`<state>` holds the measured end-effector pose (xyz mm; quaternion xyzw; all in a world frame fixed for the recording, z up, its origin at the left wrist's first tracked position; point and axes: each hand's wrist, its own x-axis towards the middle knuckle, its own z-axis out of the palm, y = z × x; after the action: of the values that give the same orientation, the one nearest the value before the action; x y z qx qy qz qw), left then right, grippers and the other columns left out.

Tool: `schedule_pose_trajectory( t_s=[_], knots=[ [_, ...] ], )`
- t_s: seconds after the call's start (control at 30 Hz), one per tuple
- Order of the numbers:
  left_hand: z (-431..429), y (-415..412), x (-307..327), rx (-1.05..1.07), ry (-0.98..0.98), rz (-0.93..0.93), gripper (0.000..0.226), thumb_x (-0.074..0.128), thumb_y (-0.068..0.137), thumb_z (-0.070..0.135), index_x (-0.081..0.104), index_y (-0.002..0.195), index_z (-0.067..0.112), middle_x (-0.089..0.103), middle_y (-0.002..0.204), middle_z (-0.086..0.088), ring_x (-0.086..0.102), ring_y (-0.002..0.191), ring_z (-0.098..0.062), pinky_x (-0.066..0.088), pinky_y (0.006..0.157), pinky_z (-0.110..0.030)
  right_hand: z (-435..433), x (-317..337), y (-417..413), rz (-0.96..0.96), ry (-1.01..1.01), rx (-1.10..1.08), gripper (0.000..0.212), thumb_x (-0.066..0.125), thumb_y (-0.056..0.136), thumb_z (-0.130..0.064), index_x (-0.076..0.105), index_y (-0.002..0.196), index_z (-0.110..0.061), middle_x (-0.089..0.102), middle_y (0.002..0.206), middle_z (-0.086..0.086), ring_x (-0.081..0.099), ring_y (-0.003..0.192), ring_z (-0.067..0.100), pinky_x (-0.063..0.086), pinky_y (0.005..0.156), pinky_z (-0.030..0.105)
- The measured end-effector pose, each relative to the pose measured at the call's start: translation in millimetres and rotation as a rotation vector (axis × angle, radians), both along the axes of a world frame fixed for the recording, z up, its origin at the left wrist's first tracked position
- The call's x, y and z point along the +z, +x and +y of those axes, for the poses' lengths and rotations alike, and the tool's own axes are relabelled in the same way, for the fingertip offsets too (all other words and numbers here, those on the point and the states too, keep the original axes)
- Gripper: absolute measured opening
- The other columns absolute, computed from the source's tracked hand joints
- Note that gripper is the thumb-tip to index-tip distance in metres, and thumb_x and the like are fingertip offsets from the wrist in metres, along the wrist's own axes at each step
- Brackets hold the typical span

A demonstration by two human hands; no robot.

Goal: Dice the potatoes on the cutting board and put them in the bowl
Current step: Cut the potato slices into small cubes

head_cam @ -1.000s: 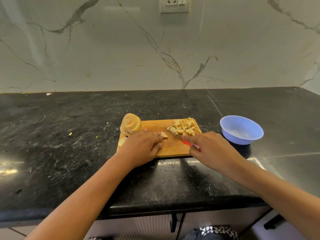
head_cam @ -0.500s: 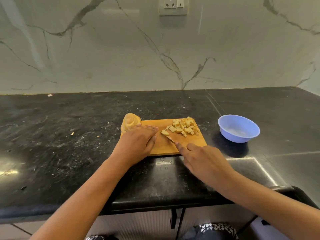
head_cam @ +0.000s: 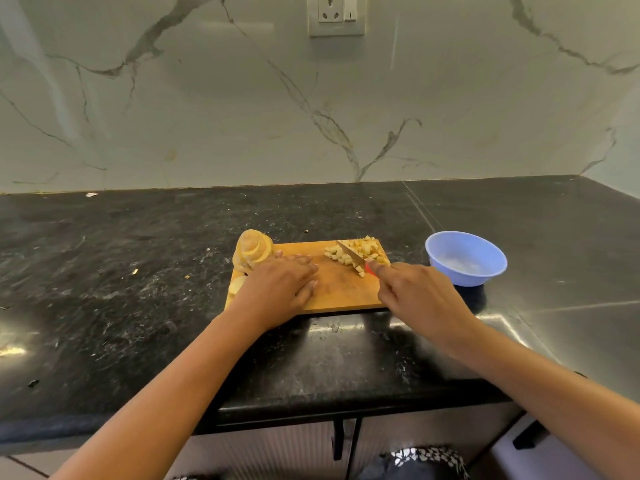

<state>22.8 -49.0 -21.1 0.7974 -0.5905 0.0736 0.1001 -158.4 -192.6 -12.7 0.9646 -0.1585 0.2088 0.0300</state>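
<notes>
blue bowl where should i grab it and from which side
Pinch the blue bowl by its near rim, thumb inside and fingers under the flared wall, probably coming in from the board side with the right hand once the knife is down. It stands upright and open, its rim wide, clear of the cutting board.

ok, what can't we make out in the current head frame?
Head view only:
Under the left hand: the palm covers the cutting board there; any potato piece beneath is hidden.
The knife handle: buried in the right hand, only a red sliver shows.
The bowl contents: pale inside, too blurred to tell.
The potato slices: near side hidden behind the left hand.
</notes>
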Motion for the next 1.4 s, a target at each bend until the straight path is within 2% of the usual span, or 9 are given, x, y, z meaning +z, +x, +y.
schedule_pose_trajectory(
  t_s=[0.2, 0.4, 0.5, 0.57, 0.77, 0.97, 1.07, 1.2, 1.4],
  knots=[
    [-24.0, 3.8, 6.2, 0.005, 0.038, -0.005, 0.049, 0.034, 0.102, 0.035, 0.030, 0.148, 0.020, 0.027, 0.155, 0.000, 0.025, 0.142, -0.014, 0.008, 0.117, -0.030, -13.9, 6.9, -19.0, -0.122, 0.267, -0.081, 0.036, 0.056, 0.091, -0.014, 0.061, 0.126, -0.017, 0.053, 0.062, -0.010, 0.043, 0.046, 0.004, 0.033, 0.050, 0.016],
    [-52.8, 4.2, 7.2, -0.008, 0.006, 0.082, 0.057, 0.037, 0.101, 0.034, 0.014, 0.152, 0.022, 0.016, 0.159, -0.001, 0.011, 0.146, -0.015, 0.010, 0.117, -0.031, -30.9, 2.7, -30.1, -0.226, 0.711, -0.108, 0.028, 0.056, 0.094, -0.018, 0.066, 0.119, -0.020, 0.065, 0.063, -0.008, 0.047, 0.042, 0.002, 0.036, 0.044, 0.011],
    [-60.3, -0.8, 6.7, -0.049, -0.075, 0.105, 0.059, 0.039, 0.101, 0.034, 0.010, 0.152, 0.024, 0.012, 0.159, 0.000, 0.006, 0.147, -0.014, 0.008, 0.117, -0.030, -28.8, 5.1, -32.8, -0.229, 0.360, -0.088, 0.030, 0.059, 0.090, -0.010, 0.067, 0.118, -0.020, 0.051, 0.059, -0.019, 0.047, 0.044, 0.002, 0.034, 0.046, 0.010],
    [-60.8, -2.9, 4.8, -0.076, -0.116, 0.105, 0.058, 0.039, 0.101, 0.032, 0.011, 0.151, 0.025, 0.012, 0.159, 0.001, 0.006, 0.147, -0.013, 0.008, 0.117, -0.029, -28.2, 4.6, -34.6, -0.197, 0.172, -0.021, 0.034, 0.066, 0.085, -0.005, 0.070, 0.115, -0.019, 0.048, 0.062, -0.014, 0.042, 0.045, 0.005, 0.024, 0.048, 0.007],
    [-53.9, -9.3, -3.9, -0.159, -0.133, 0.074, 0.055, 0.033, 0.101, 0.040, 0.012, 0.151, 0.026, 0.011, 0.159, 0.003, 0.002, 0.146, -0.009, 0.002, 0.116, -0.025, -38.0, -6.8, -37.8, -0.194, -0.068, 0.131, 0.046, 0.076, 0.073, 0.001, 0.069, 0.115, -0.013, 0.059, 0.075, 0.004, 0.055, 0.056, 0.019, 0.032, 0.046, 0.022],
    [-64.6, -17.6, -8.7, -0.306, -0.022, -0.056, 0.060, 0.006, 0.090, 0.060, 0.004, 0.146, 0.039, -0.004, 0.157, 0.010, -0.010, 0.143, -0.006, -0.002, 0.116, -0.033, -46.9, -11.4, -39.9, -0.205, -0.150, 0.095, 0.051, 0.080, 0.069, -0.002, 0.068, 0.117, -0.016, 0.059, 0.083, 0.007, 0.054, 0.066, 0.021, 0.035, 0.046, 0.024],
    [-67.8, -15.1, -11.3, -0.276, 0.005, -0.050, 0.068, 0.000, 0.087, 0.062, 0.013, 0.149, 0.038, -0.004, 0.156, 0.012, -0.010, 0.143, -0.005, -0.004, 0.116, -0.034, -47.9, -11.1, -42.9, -0.220, -0.181, 0.089, 0.047, 0.080, 0.071, -0.005, 0.069, 0.115, -0.017, 0.059, 0.083, 0.006, 0.054, 0.067, 0.021, 0.037, 0.043, 0.025],
    [-68.1, -12.6, -9.5, -0.198, 0.000, 0.035, 0.058, 0.014, 0.096, 0.058, 0.026, 0.148, 0.034, 0.008, 0.158, 0.010, 0.000, 0.146, -0.008, -0.001, 0.119, -0.039, -48.7, -11.5, -47.9, -0.220, -0.217, 0.068, 0.048, 0.081, 0.070, -0.006, 0.070, 0.115, -0.018, 0.059, 0.082, 0.005, 0.054, 0.067, 0.020, 0.030, 0.045, 0.022],
    [-66.9, -11.2, -7.4, -0.116, -0.032, 0.082, 0.047, 0.030, 0.101, 0.043, 0.032, 0.146, 0.030, 0.015, 0.158, 0.006, 0.005, 0.146, -0.010, -0.002, 0.117, -0.036, -49.8, -13.4, -58.3, -0.242, -0.229, 0.088, 0.035, 0.065, 0.083, -0.010, 0.068, 0.117, -0.019, 0.058, 0.085, 0.005, 0.055, 0.068, 0.022, 0.042, 0.039, 0.028]
  ],
)
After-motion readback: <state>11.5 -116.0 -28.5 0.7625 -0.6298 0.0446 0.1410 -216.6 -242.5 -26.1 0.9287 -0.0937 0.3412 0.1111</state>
